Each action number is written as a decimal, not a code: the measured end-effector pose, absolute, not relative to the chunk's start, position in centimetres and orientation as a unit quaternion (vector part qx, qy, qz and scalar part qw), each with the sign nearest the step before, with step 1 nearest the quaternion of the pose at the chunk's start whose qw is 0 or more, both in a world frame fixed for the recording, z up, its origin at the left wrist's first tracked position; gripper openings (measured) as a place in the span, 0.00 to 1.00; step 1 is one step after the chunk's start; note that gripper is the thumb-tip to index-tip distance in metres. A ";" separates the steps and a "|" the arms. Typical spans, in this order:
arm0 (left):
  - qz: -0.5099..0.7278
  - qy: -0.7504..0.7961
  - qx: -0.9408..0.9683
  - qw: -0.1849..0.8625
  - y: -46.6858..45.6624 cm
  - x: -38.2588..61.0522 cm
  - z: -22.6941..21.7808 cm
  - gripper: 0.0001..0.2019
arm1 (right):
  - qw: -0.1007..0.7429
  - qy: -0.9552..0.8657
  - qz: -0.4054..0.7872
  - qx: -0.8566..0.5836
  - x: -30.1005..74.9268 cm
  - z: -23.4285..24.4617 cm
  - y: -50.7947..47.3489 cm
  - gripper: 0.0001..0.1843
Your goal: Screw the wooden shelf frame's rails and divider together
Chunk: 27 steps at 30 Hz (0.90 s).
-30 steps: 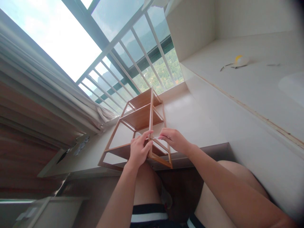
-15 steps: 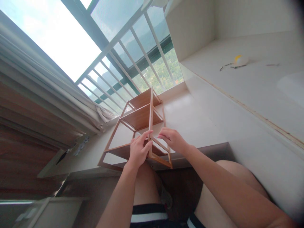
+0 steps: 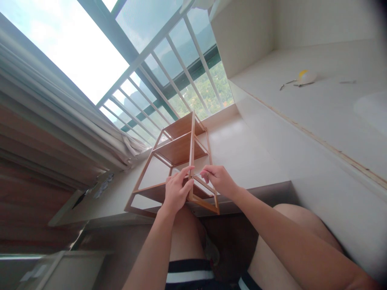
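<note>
A small wooden shelf rack [image 3: 179, 149] with three shelves stands tilted in the view in front of me. My left hand [image 3: 178, 188] is closed around its near upright by the lowest shelf, with the thumb and fingers on either side of the post. Just right of that post, my right hand [image 3: 219, 179] pinches a thin silver tool, seemingly a hex key [image 3: 196, 175]. Its tip meets the upright at the lowest shelf's joint, between the thumb and forefinger of my left hand. Fingers cover the rest of the tool.
On the white ledge [image 3: 326, 104] at right lie several small metal pieces [image 3: 304, 84] beside a yellow-and-clear item [image 3: 305, 75]. A railing [image 3: 178, 56] and window rise behind the rack. Curtains [image 3: 60, 108] hang at left. My legs [image 3: 186, 235] are beneath the rack.
My right hand has shifted slightly and its fingers have curled differently around the tool. The left hand and the rack stay in place.
</note>
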<state>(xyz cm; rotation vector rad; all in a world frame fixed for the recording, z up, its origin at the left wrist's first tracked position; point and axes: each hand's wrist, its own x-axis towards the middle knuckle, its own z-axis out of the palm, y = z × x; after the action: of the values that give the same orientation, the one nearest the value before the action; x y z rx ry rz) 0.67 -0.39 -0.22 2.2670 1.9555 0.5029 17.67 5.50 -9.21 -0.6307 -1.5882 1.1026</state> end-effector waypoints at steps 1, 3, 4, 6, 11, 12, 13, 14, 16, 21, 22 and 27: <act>0.165 0.642 0.747 0.053 -0.4 0.6 -0.2 0.20 | 0.523 -0.650 0.484 -0.265 17.5 -9.2 5.4 0.20; 0.164 0.642 0.747 0.052 -0.4 0.6 -0.3 0.20 | 0.508 -0.614 0.545 -0.260 17.3 -9.1 5.2 0.21; 0.164 0.642 0.747 0.052 -0.4 0.6 -0.3 0.20 | 0.498 -0.596 0.576 -0.256 17.2 -9.1 5.2 0.21; 0.164 0.644 0.746 0.051 -0.4 0.5 -0.4 0.20 | 0.483 -0.574 0.612 -0.250 17.0 -9.0 5.0 0.22; 0.161 0.645 0.745 0.050 -0.4 0.7 -0.3 0.20 | 0.528 -0.576 0.563 -0.270 17.4 -8.7 5.1 0.24; 0.162 0.644 0.746 0.050 -0.4 0.7 -0.3 0.20 | 0.538 -0.582 0.544 -0.274 17.6 -8.7 5.2 0.24; 0.163 0.644 0.746 0.050 -0.4 0.7 -0.3 0.20 | 0.547 -0.592 0.524 -0.277 17.8 -8.7 5.3 0.23; 0.164 0.643 0.746 0.050 -0.4 0.8 -0.2 0.20 | 0.550 -0.607 0.501 -0.278 17.9 -8.7 5.4 0.23; 0.165 0.643 0.746 0.050 -0.4 0.8 -0.2 0.20 | 0.547 -0.647 0.454 -0.275 18.2 -8.8 5.7 0.21; 0.164 0.644 0.745 0.053 -0.5 0.8 -0.1 0.20 | 0.528 -0.729 0.358 -0.250 18.3 -9.1 6.0 0.18; 0.164 0.645 0.745 0.053 -0.5 0.8 -0.1 0.20 | 0.527 -0.737 0.345 -0.243 18.3 -9.1 6.1 0.18; 0.167 0.644 0.745 0.051 -0.5 0.9 0.0 0.20 | 0.518 -0.767 0.301 -0.227 18.6 -9.0 6.1 0.17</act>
<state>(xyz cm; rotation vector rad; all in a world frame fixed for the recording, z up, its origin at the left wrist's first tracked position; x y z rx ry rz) 0.95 -0.53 -0.03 2.2666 1.9613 0.5095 18.57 6.07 -8.97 -0.5458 -1.8415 0.7233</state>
